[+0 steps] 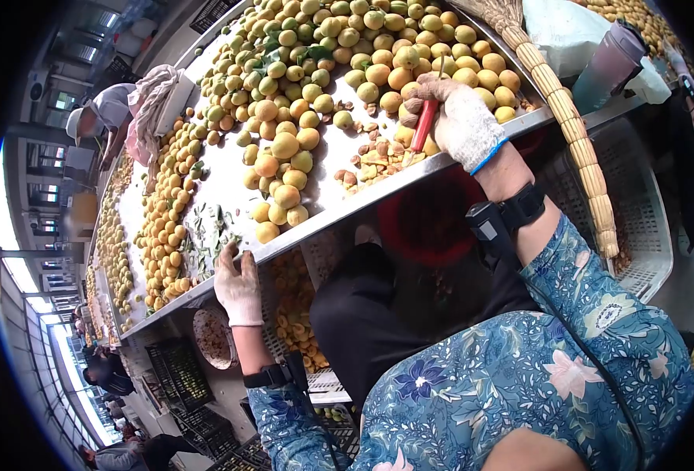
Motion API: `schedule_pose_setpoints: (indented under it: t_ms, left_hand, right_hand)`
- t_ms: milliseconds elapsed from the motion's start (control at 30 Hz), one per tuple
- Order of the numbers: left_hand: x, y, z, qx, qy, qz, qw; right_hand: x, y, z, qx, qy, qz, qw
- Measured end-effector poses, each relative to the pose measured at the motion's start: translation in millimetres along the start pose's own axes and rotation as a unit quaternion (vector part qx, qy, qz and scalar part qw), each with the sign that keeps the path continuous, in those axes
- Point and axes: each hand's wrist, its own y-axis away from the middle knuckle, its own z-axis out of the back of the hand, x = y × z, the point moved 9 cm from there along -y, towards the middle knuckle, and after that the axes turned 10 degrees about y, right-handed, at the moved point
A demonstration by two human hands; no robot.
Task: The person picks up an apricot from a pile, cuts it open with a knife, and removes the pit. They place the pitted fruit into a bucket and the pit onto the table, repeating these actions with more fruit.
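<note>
My right hand (460,118), in a soiled white work glove, is closed around a red-handled knife (424,125) over the table's near edge. Whole yellow-orange apricots (400,77) lie just beyond it, and a small pile of cut apricot pieces (378,159) sits beside the knife. My left hand (238,286), gloved too with dirty fingertips, rests at the metal table edge with its fingers apart. Loose green leaves (209,228) lie close to those fingertips, and a short row of apricots (284,145) is to the right of them.
A straw broom (562,110) leans over the table edge at right, near a tumbler (610,67). Below are a red bucket (429,224), a white plastic basket (641,204), a crate of apricot halves (296,314) and black crates (178,373). Across the table a person in a white hat (88,122) bends forward.
</note>
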Motion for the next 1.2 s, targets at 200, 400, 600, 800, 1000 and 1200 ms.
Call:
schedule_pose_setpoints:
  t_ms: [200,400,600,800,1000,1200]
  left_hand:
    - [-98,-69,-63,0.141,-0.128,0.005,0.982]
    - [-81,-79,-110,0.185,-0.232,0.036,0.954]
    - [-96,-51,-116,0.142,0.771,0.161,0.600]
    - [-179,-37,-148,0.242,0.924,0.062,0.290]
    - [-176,-29,-202,0.210,0.884,0.270,0.320]
    - [-180,-25,-187,0.142,0.798,0.261,0.524]
  right_hand:
    - [1,24,-29,0.023,0.083,-0.011,0.996]
    - [14,35,-37,0.000,0.291,0.036,0.956]
    - [-16,34,-45,0.042,0.429,0.048,0.901]
    - [-31,66,-63,0.125,0.270,-0.035,0.954]
    - [-9,68,-64,0.071,0.469,0.247,0.845]
    - [-33,65,-74,0.065,0.581,0.225,0.780]
